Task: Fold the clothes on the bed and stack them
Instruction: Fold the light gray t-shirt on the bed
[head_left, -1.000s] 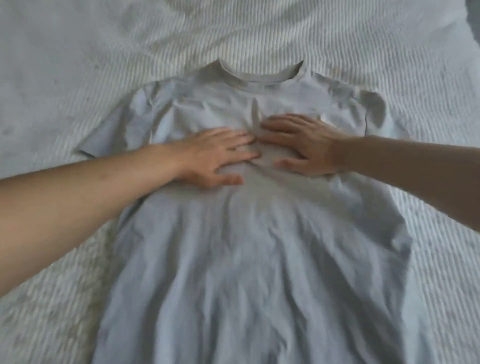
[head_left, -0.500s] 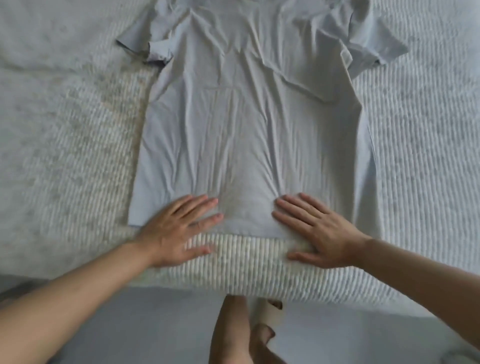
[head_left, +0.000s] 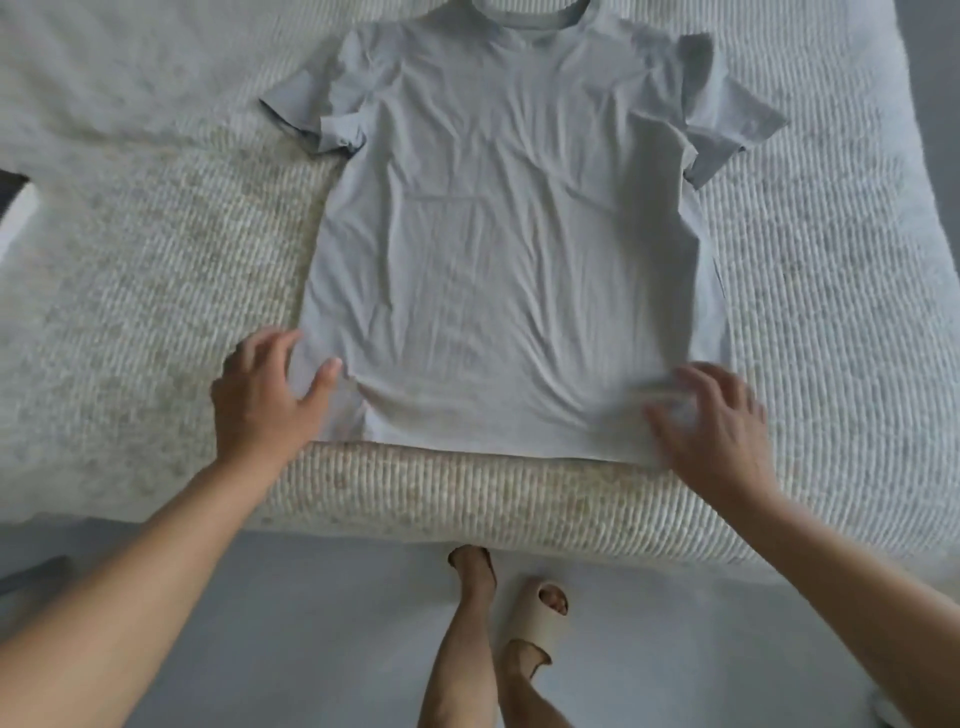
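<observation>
i see the pale grey short-sleeved cotton t-shirt (head_left: 498, 249) flat on the white ribbed bed (head_left: 130, 270); my left hand (head_left: 265, 400) and right hand (head_left: 719, 415) touch its hem corners, fingers released, gripping nothing

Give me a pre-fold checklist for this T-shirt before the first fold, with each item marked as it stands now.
1. T-shirt laid out full length on the bed, collar away from the person: ok.
2. Body smoothed: not ok, light creases run across the middle.
3. Sleeve on the left of the picture lying flat: not ok, its edge is curled under.
4. Hem straight along the bed edge: ok.
5. Left hand on the hem corner: ok, thumb over the cloth, though a firm pinch cannot be told.
6. Right hand on the other corner: cannot tell, it is motion-blurred.
</observation>
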